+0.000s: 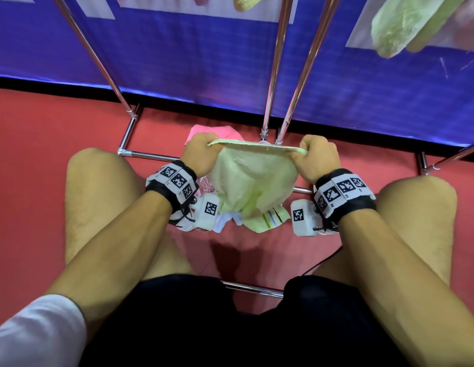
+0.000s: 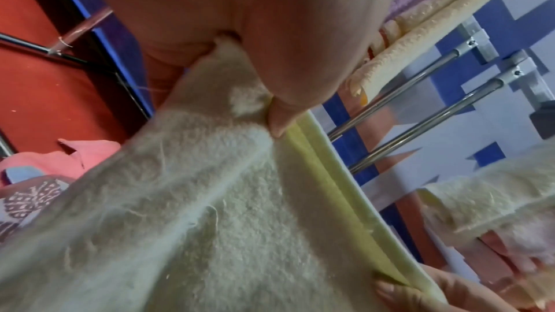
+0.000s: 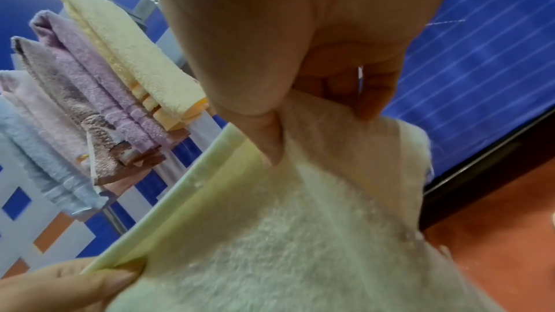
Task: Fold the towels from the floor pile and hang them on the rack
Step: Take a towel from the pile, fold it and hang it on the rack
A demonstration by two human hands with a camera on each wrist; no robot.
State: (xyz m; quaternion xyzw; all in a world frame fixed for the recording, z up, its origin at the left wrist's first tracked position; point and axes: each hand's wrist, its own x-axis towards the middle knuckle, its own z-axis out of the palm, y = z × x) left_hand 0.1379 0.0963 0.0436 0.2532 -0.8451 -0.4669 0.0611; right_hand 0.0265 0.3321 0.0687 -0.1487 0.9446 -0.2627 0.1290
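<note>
A pale green towel (image 1: 253, 178) hangs between my two hands, its top edge stretched level and its striped lower end bunched above the floor. My left hand (image 1: 201, 152) pinches the left top corner, thumb on the hem (image 2: 279, 118). At the right top corner my right hand (image 1: 319, 157) pinches the cloth the same way (image 3: 270, 141). Under the towel lies the floor pile: a pink towel (image 1: 212, 132) behind my left hand and a patterned pink one (image 2: 33, 201). Folded towels (image 3: 99, 94) in cream, lilac, brown and light blue hang on the rack's rails.
The chrome rack (image 1: 279, 70) stands straight ahead with its base bars (image 1: 148, 154) on the red floor. A blue banner (image 1: 204, 56) backs it. More green towels (image 1: 405, 25) hang at the upper right. My bare knees flank the pile on both sides.
</note>
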